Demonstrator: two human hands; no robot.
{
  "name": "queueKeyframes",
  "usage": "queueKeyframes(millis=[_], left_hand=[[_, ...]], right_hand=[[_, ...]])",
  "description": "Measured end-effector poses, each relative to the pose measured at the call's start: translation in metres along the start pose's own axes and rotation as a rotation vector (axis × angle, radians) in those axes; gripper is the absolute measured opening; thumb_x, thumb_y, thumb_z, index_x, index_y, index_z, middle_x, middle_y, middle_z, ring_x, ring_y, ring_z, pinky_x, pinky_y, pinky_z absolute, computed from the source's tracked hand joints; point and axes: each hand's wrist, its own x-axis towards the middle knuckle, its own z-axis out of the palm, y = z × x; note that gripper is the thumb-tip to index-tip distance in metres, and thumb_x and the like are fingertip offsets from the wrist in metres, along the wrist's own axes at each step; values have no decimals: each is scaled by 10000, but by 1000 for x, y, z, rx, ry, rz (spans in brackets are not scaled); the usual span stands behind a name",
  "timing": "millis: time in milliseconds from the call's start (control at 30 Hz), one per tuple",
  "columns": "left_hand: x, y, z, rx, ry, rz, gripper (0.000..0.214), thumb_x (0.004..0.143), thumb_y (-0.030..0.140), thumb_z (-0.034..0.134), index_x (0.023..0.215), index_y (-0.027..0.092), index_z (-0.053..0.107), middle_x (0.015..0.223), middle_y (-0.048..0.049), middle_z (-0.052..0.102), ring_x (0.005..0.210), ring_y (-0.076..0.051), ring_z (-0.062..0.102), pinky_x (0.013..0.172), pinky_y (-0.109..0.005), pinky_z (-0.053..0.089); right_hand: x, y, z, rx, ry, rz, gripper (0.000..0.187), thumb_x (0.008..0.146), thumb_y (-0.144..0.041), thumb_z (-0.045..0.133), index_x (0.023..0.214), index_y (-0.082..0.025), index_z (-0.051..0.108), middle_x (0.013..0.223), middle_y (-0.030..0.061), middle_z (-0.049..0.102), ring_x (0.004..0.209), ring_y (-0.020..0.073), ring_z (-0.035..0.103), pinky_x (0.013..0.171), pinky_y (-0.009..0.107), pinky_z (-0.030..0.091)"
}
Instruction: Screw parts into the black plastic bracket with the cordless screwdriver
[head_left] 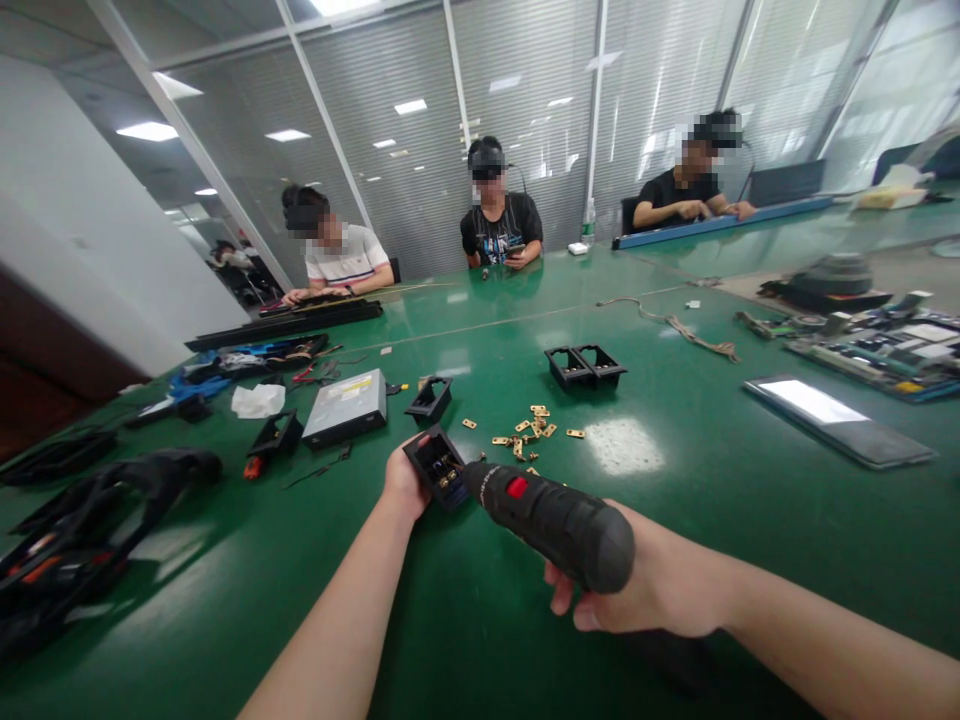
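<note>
My left hand (405,478) is closed around the side of a small black plastic housing (437,468), tilted so that its open face shows. Brass-coloured pieces sit inside it. In my right hand (637,570) is a black cordless drill (555,515) with a red switch on top. Its front end points left into the housing's opening; the tip itself is hidden or too small to make out. Just beyond lie several loose brass plates (534,428) in a small scatter. Another black housing (429,400) stands behind the held one, and a double black housing (585,367) is farther right.
A silver disc drive (346,405), a black housing (274,435) and dark straps (105,510) lie left on the green table (480,640). To the right are a phone (836,420) and circuit boards (892,350). Several people (501,225) sit across the table.
</note>
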Motion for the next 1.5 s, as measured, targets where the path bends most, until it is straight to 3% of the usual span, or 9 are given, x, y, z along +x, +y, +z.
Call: queueKeyframes(millis=[267, 567, 1033, 1267, 1500], left_hand=[[2, 0, -3, 34, -59, 20, 195, 797, 273, 532, 760, 134, 663, 663, -101, 677, 569, -235, 643, 587, -380, 545], [3, 0, -4, 19, -54, 3, 201, 801, 273, 526, 764, 136, 670, 667, -108, 680, 596, -243, 654, 581, -372, 544], [0, 1, 0, 47, -42, 43, 162, 789, 260, 532, 756, 147, 643, 671, -103, 675, 587, -244, 651, 589, -376, 549], [-3, 2, 3, 50, -43, 32, 175, 791, 265, 526, 755, 143, 647, 650, -101, 665, 582, -241, 647, 570, -363, 544], [0, 1, 1, 54, -27, 44, 171, 786, 256, 520, 757, 138, 640, 671, -109, 670, 587, -247, 650, 600, -390, 554]], right_hand=[[2, 0, -1, -2, -2, -5, 304, 670, -139, 783, 941, -126, 645, 890, 82, 724, 842, 236, 708, 714, 338, 577], [2, 6, -2, 38, -24, -37, 404, 702, -126, 780, 1073, -137, 622, 977, 78, 693, 868, 226, 711, 756, 350, 585], [4, 9, -7, -3, -31, -4, 440, 694, -106, 777, 1093, -139, 594, 836, 25, 684, 816, 213, 697, 727, 331, 568], [3, 4, -5, -17, -28, -21, 312, 701, -118, 776, 962, -126, 607, 812, 31, 666, 773, 202, 671, 706, 328, 556], [2, 3, -5, -42, -35, -7, 366, 679, -165, 823, 993, -140, 637, 934, 46, 670, 796, 185, 660, 676, 281, 532]])
